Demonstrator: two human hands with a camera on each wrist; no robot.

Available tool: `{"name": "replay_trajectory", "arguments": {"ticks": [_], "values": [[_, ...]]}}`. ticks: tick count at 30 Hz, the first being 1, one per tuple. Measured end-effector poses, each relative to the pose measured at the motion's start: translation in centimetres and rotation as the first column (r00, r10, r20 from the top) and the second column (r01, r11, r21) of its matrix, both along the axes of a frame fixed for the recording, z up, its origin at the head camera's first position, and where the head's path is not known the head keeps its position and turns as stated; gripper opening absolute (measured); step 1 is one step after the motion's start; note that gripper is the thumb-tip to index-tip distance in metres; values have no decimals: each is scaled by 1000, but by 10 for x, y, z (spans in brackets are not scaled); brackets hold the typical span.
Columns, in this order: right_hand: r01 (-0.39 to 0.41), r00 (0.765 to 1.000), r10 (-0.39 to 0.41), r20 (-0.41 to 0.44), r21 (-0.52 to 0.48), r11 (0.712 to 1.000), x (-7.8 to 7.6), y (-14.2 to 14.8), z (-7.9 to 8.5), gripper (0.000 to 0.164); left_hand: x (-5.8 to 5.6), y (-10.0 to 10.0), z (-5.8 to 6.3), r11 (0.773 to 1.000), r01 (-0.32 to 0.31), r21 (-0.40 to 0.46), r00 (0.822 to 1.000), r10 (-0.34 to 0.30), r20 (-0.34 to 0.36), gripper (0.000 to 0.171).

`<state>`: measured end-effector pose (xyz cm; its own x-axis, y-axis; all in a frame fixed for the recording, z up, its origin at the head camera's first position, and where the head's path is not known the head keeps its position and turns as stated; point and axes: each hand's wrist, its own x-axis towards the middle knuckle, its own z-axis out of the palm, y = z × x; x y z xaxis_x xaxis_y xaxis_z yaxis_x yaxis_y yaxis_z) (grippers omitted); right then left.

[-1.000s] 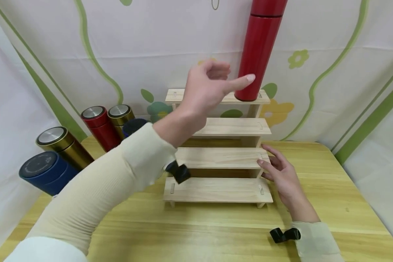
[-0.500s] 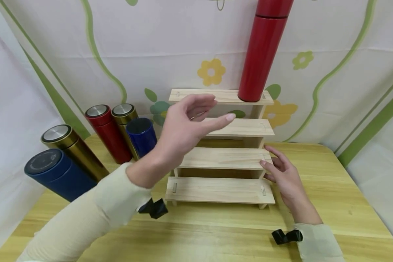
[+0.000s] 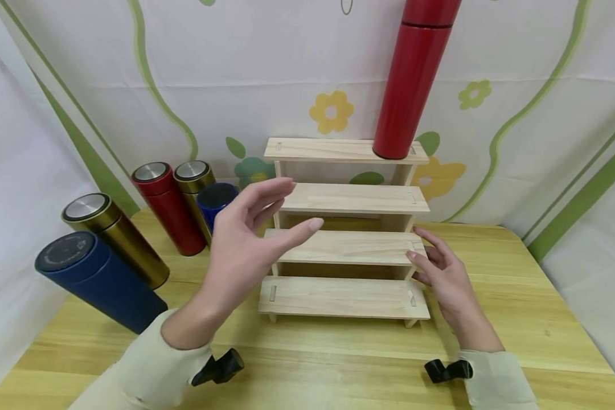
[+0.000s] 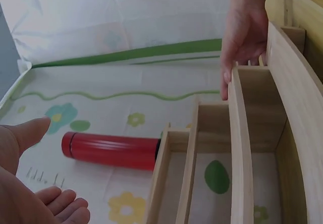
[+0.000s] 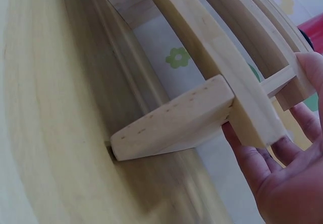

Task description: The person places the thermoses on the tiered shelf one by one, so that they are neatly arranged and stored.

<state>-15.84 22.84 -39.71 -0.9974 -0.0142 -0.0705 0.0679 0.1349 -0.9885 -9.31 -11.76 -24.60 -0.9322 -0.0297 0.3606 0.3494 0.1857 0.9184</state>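
Left hand (image 3: 240, 247) moved clear of red bottle (image 3: 413, 85) (right hand (image 3: 447, 282) holds shelf (image 3: 353, 247) edge).

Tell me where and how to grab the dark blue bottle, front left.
Grip the dark blue bottle around mid-body, probably with the left hand coming from the right: it's a straight cylinder, no handle shows, and a gold bottle stands close behind.

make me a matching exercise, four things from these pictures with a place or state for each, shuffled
Things
1. left hand
2. wooden rack
3. navy bottle
4. right hand

Places and states
A. leftmost bottle in the head view
B. gripping the rack's end
C. empty, thumb and fingers apart
D. on the tabletop, tall red bottle on its top shelf

Pairs: 1-C, 2-D, 3-A, 4-B
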Motion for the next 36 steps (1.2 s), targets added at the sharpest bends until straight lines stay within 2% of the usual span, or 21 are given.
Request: {"name": "replay_trajectory", "arguments": {"ticks": [4,9,14,21,26,32,36], "values": [[-3,1000,3,-4,-5,1000,0,1,0,66,6,-13,-8,998,-69,-2,998,69,-14,59],[-2,1000,2,-3,-4,1000,1,0,0,66,12,-28,-16,986,-168,-1,985,167,-47,57],[-6,1000,6,3,10,1000,0,0,2,67,19,-40,-21,962,-273,24,960,274,-54,53],[9,1000,-9,10,-15,1000,1,-1,1,67,20,-56,-28,926,-374,61,927,374,2,52],[21,1000,-21,8,-28,999,1,-1,1,66,18,-66,-36,901,-421,106,907,420,27,51],[21,1000,-21,4,-13,1000,1,-1,0,67,17,-73,-40,889,-420,181,908,408,98,55],[12,1000,-12,-6,-19,1000,0,-1,0,66,15,-75,-40,884,-420,207,907,408,100,59]]}}
